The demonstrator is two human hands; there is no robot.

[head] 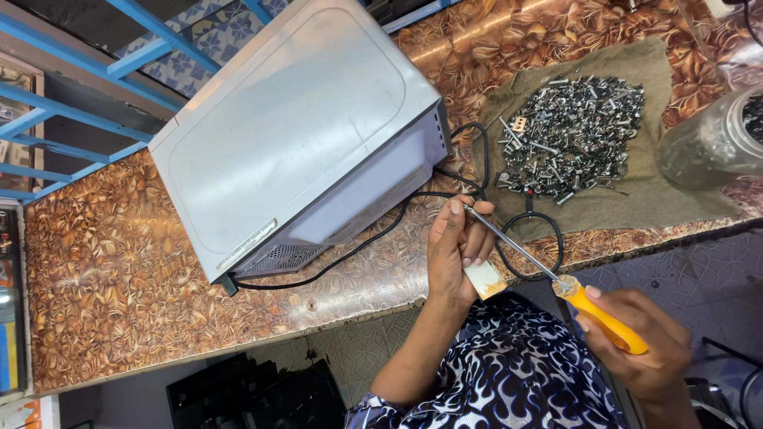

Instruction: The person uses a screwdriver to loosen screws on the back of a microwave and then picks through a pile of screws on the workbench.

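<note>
Right hand [640, 342] low, fist closed around orange screwdriver [604, 318], metal tip pointing up-left. Left hand [459, 246] raised, fingers [469, 218] pinching that tip, small flat piece tucked under palm. Beside grey microwave [302, 135], near screw pile [572, 135].

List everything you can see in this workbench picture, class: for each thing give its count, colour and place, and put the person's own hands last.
Microwave oven: one, grey-white metal casing, left-centre of the counter.
Power cable: one, black, running from the oven along the counter edge and looping near the cloth.
Cloth: one, olive-brown, right side of the counter.
Screws: a heap, too many to count, silver-grey, on the cloth.
Jar: one, clear, right edge, lying on the cloth.
Counter: one, brown leaf pattern.
Screwdriver: one, orange handle, steel shaft, between the hands.
Small flat piece: one, pale, under the left hand.
Left hand: fingers at the screwdriver tip.
Right hand: gripping the orange handle.
</note>
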